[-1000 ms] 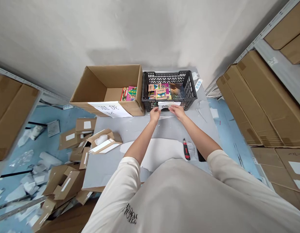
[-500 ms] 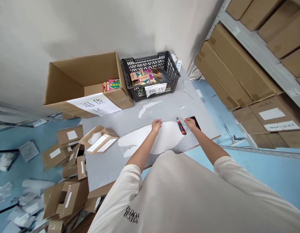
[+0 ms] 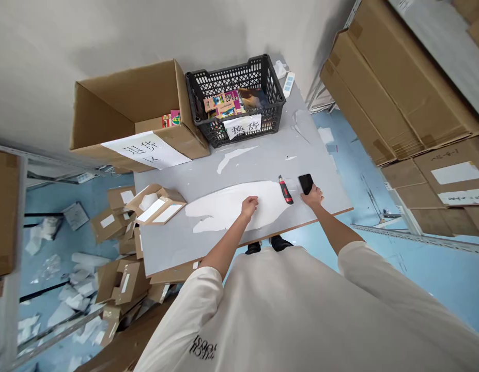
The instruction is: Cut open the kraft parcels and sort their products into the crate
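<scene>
Phone: black phone (image 3: 306,183), over the right part of the table, just beyond the right fingers, so straight out from the grip and a bit to its left.
Long axis: looks like it points away from the palm, but the near end is covered so don't quote me.
Right hand: way nearer of the two — right hand (image 3: 312,196) has thumb and fingers closed around the near end of the phone.
Left hand: left hand (image 3: 249,207) is well off to the left, over a white patch (image 3: 218,204) on the table. Fingers curled in, nothing visible in them, can't tell if they're fully closed.
Cutter: red and black cutter (image 3: 286,190), between the hands, near the phone but apart from it, handle end toward the person.
Table: grey table (image 3: 258,166), marked with white scrapes. Small opened carton (image 3: 175,195) at its left side.
Back row: black crate (image 3: 273,122) with books (image 3: 226,109) inside, and a big cardboard box (image 3: 189,140) just to its left, each with a paper sign on the front.
Hard to make out: whether the phone is lifted or flat on the table — no idea. Box front hides most of its books too.
</scene>
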The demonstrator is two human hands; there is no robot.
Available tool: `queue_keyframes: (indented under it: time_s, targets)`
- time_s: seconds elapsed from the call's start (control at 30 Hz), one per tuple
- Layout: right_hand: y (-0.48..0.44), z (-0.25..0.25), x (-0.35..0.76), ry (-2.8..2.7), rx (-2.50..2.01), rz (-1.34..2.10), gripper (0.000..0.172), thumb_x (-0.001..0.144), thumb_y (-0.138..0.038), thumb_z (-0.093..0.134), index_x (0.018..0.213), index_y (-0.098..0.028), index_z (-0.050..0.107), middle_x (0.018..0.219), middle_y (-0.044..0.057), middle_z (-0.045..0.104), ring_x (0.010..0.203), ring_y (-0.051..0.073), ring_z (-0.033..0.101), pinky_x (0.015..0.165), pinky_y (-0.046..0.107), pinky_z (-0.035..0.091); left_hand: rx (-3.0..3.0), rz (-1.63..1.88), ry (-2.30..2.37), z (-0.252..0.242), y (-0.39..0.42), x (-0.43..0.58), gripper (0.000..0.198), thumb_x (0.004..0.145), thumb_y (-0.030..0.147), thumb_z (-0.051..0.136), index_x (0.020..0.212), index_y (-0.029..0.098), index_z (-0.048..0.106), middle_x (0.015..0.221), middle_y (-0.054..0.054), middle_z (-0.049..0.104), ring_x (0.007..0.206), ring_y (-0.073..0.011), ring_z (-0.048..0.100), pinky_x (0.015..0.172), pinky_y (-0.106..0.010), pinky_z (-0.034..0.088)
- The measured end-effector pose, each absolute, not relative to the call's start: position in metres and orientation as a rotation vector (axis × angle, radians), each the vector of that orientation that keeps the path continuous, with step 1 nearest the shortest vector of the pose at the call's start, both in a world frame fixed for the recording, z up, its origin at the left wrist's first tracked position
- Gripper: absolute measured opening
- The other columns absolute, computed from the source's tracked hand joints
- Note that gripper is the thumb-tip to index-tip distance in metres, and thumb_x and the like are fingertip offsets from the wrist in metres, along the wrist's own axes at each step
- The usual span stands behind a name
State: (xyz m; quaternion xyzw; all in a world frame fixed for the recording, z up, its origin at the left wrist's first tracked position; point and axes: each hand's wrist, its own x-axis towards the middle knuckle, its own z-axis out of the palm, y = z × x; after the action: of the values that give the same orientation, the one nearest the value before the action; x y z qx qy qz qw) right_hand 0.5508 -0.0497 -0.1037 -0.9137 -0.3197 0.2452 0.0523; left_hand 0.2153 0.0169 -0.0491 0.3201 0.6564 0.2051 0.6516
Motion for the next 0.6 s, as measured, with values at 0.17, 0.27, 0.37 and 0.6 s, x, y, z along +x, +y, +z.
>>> queue_keyframes:
  time_s: [0.17,0.27,0.37,0.6]
  targets:
    - [-0.05,-0.117,0.563,-1.09,-2.756,0.714,0.082,0.091,-0.043,0.071,0.164,-0.023,0.04,0.161,0.024,0.046,0.149,0.044,0.042,0.123,0.059,0.031,0.689,0.47,1.543,-0.053,0.001,0.223,0.017,0.08,0.028,0.08,0.095,0.022,0.073,0.106,-0.009,0.077,0.1,-0.0227,0.074,0.09,-0.038,0.057]
    - [-0.05,-0.12,0.568,-1.142,-2.736,0.698,0.082,0.092,-0.041,0.071,0.165,-0.024,0.039,0.158,0.023,0.047,0.147,0.043,0.043,0.121,0.057,0.032,0.68,0.476,1.56,-0.053,-0.006,0.227,0.019,0.079,0.03,0.082,0.094,0.022,0.073,0.104,-0.009,0.077,0.1,-0.0231,0.074,0.091,-0.039,0.057]
    - [-0.049,-0.122,0.571,-1.162,-2.728,0.7,0.082,0.091,-0.04,0.071,0.165,-0.023,0.039,0.157,0.023,0.048,0.146,0.043,0.044,0.12,0.056,0.033,0.681,0.479,1.57,-0.052,-0.011,0.23,0.022,0.079,0.033,0.084,0.094,0.023,0.073,0.102,-0.009,0.077,0.101,-0.024,0.074,0.091,-0.039,0.058]
    - [-0.045,-0.12,0.574,-1.143,-2.708,0.755,0.085,0.089,-0.037,0.07,0.167,-0.023,0.038,0.16,0.023,0.049,0.146,0.044,0.044,0.12,0.059,0.034,0.691,0.472,1.58,-0.051,-0.018,0.239,0.023,0.079,0.035,0.085,0.095,0.023,0.073,0.103,-0.01,0.077,0.103,-0.0257,0.075,0.091,-0.04,0.058]
